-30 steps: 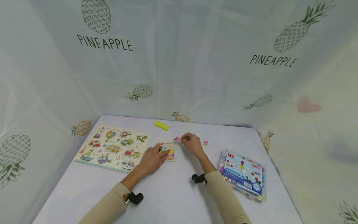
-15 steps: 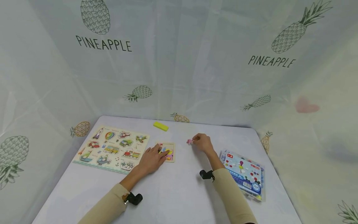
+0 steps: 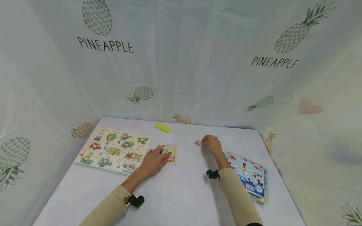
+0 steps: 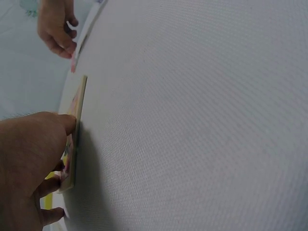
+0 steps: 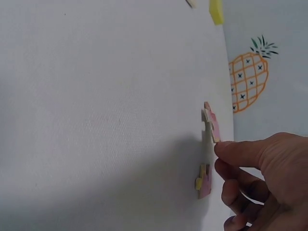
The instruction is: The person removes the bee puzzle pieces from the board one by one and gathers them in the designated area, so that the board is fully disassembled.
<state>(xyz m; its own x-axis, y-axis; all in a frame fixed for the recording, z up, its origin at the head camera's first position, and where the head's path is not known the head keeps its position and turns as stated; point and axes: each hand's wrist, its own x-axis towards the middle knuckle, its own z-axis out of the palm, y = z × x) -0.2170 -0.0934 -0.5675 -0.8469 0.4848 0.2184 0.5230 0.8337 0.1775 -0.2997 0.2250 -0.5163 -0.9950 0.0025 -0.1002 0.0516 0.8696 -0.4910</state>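
Observation:
My left hand (image 3: 153,160) lies with spread fingers on a small wooden jigsaw tray (image 3: 176,157) holding colourful pieces. The left wrist view shows the thumb over the near edge of that tray (image 4: 71,168). To the right of it, my right hand (image 3: 213,144) pinches a pink jigsaw piece (image 3: 197,143) between thumb and forefinger. Seen from the right wrist, this pink piece (image 5: 212,124) is tilted up close over the table. A second pink piece (image 5: 204,183) lies beside the fingers; the right hand hides it in the head view.
A large vehicle puzzle board (image 3: 113,150) lies on the left of the table. A yellow block (image 3: 162,127) sits near the back edge. On the right is a clear plastic box (image 3: 249,179) with a blue label, partly under the right forearm. A pineapple-print curtain (image 3: 192,62) hangs behind.
My right hand has moved right, away from the tray, carrying the pink jigsaw piece toward where the second piece was visible. The left hand has stayed on the tray.

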